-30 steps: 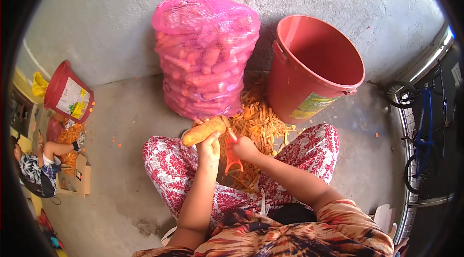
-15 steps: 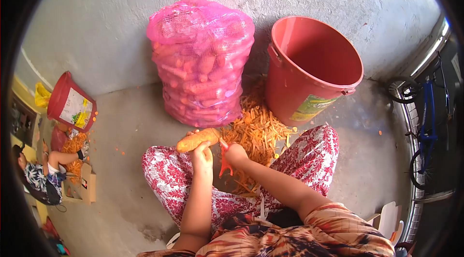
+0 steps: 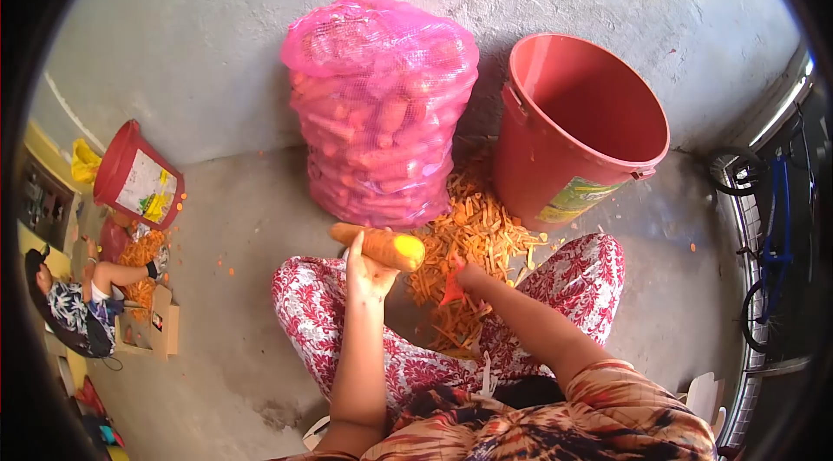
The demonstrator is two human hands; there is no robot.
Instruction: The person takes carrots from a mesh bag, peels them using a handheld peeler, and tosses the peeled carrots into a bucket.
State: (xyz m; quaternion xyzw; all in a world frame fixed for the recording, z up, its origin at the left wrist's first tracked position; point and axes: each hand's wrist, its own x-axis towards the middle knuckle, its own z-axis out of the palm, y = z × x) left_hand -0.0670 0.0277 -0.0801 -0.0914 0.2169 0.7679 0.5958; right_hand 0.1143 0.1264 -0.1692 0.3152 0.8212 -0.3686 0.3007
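A thick carrot (image 3: 375, 246) lies across my left hand (image 3: 368, 277), whose fingers and thumb hold it from below. Its right end is bright yellow-orange, while the left part looks duller and rougher. My right hand (image 3: 471, 277) is closed around a red peeler (image 3: 452, 282), held to the right of the carrot and apart from it. Under and beyond both hands spreads a heap of carrot peelings (image 3: 475, 231) on the floor, between my legs in patterned trousers (image 3: 317, 309).
Against the wall stand a pink mesh sack (image 3: 382, 114) full of carrots and a large red bucket (image 3: 555, 140). At the left, another person (image 3: 78, 305) sits near a second red bucket (image 3: 130, 170), more peelings and a cardboard box (image 3: 163, 326). A blue bicycle (image 3: 775, 235) is at the right.
My right hand has moved the peeler right, off the carrot. In my left hand the carrot has turned, its bright right end now tipping down. The view has shifted slightly.
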